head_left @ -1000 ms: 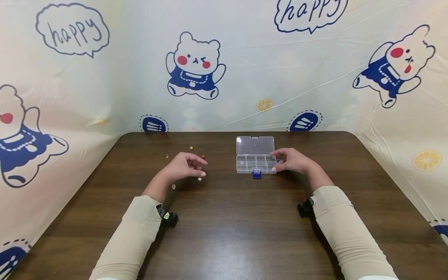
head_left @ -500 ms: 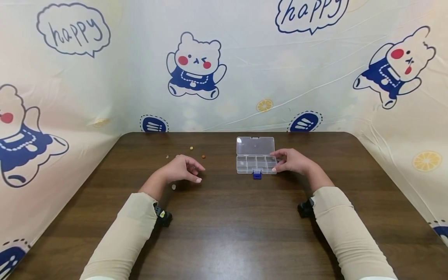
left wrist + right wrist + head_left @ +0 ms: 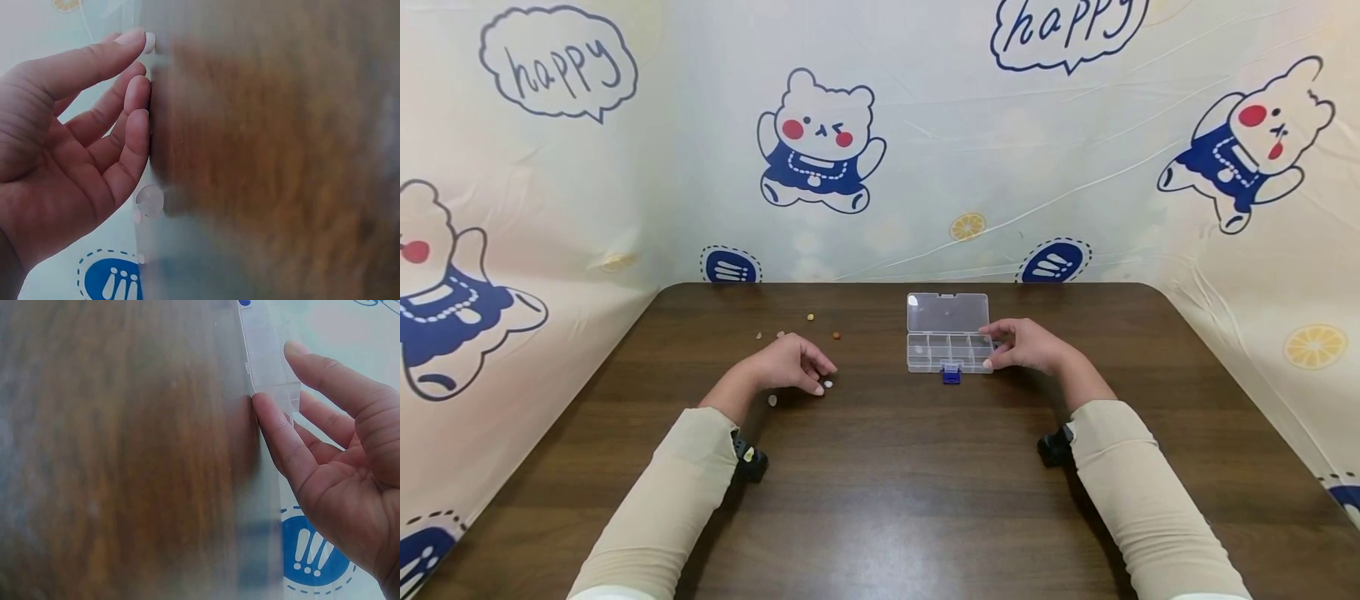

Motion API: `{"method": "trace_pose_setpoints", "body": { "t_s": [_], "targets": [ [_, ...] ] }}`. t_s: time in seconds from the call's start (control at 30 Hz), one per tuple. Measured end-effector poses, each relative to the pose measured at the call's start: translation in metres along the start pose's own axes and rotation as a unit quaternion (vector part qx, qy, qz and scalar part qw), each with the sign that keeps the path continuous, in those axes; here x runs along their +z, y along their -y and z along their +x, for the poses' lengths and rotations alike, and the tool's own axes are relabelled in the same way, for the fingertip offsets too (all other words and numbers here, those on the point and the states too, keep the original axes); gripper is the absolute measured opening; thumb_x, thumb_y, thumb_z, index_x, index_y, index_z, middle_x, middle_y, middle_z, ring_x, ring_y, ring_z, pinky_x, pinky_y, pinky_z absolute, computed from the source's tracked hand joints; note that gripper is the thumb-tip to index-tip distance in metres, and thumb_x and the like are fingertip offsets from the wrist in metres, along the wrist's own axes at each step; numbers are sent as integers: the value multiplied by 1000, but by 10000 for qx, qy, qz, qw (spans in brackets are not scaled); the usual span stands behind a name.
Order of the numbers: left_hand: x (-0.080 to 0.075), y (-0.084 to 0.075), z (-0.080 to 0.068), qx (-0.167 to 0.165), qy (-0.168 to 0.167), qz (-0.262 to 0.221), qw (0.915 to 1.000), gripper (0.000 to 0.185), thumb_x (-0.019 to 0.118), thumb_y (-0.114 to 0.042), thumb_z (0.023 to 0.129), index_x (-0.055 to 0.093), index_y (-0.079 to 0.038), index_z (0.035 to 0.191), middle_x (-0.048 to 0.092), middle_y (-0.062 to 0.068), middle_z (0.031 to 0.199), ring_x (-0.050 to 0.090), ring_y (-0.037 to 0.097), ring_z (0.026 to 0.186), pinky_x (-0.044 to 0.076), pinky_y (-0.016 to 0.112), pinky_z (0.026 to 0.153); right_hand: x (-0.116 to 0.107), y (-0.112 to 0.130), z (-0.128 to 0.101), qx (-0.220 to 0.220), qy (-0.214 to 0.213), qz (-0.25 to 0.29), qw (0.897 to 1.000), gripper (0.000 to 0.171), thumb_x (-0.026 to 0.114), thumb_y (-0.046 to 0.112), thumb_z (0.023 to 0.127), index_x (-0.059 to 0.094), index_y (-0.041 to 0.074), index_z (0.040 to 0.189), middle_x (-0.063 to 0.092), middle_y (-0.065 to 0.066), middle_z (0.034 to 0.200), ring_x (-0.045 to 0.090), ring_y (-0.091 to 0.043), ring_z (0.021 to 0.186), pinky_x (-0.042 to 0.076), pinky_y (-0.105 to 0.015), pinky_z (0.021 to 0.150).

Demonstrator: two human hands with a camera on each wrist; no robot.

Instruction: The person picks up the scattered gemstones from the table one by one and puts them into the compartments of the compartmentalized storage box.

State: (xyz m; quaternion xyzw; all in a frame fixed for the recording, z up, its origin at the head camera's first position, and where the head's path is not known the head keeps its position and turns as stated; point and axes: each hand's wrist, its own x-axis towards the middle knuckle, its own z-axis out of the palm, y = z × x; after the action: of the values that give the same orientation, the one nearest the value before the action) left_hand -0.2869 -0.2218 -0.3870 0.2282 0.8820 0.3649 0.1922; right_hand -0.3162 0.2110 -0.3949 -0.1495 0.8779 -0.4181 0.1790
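A clear, hard plastic compartment box sits on the dark, wood-grain bench, its flat lid laid open toward the far edge and a small blue latch on its near side. Thin dividers split the tray into small square cells; whether anything lies in them cannot be told.

The right hand rests at the box's right end, fingers loosely extended, with the thumb and a fingertip pressed against the box's end wall. Nothing is pinched or enclosed.

The left hand lies on the bench well to the left of the box, fingers relaxed and slightly bent. A small white round tablet, smooth and flat, lies at its fingertips; the left wrist view shows a fingertip touching it, not gripping it.

Other small pieces are scattered about this hand: a pale one just beside the wrist, a brown round one and a tan one farther back. A glossy printed sheet with cartoon bears walls the bench. Nothing lies between the tablet and the box.
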Motion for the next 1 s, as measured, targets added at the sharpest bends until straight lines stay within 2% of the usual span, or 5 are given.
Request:
{"method": "trace_pose_setpoints", "body": {
  "t_s": [0.4, 0.63, 0.83, 1.0],
  "targets": [
    [0, 2, 5, 189, 72, 510, 9985, 23, 82, -4, 77, 77, -4, 99, 73, 1, 86, 57, 12, 70, 51, 29, 66, 0, 0, 0, 41, -29, 20, 10000, 67, 82, 17, 80, 51, 4, 138, 49, -21, 135, 61, -27, 101, 48, -41, 95],
    [1, 4, 7, 191, -3, 749, 9970, 16, 82, -6, 77, 79, -8, 94, 69, 0, 91, 57, 12, 73, 50, 27, 66, -1, 1, 0, 11, -35, 30, 10000, 68, 82, 17, 80, 51, 4, 138, 49, -21, 136, 61, -28, 101, 48, -42, 95],
    [3, 2, 6, 262, 7, 772, 9967, 10, 80, -6, 80, 79, -9, 90, 67, 2, 93, 58, 12, 76, 51, 28, 67, 0, -3, 1, -83, -37, 35, 10000, 67, 82, 17, 79, 51, 2, 137, 49, -22, 135, 61, -28, 102, 49, -42, 94],
    [4, 0, 6, 212, 43, 590, 9980, 9, 78, -6, 82, 79, -9, 90, 70, -1, 89, 60, 13, 75, 52, 29, 69, 0, -2, 0, -107, -19, 49, 9999, 67, 81, 16, 81, 50, 1, 138, 49, -24, 135, 60, -30, 103, 48, -44, 95]
  ]
}}
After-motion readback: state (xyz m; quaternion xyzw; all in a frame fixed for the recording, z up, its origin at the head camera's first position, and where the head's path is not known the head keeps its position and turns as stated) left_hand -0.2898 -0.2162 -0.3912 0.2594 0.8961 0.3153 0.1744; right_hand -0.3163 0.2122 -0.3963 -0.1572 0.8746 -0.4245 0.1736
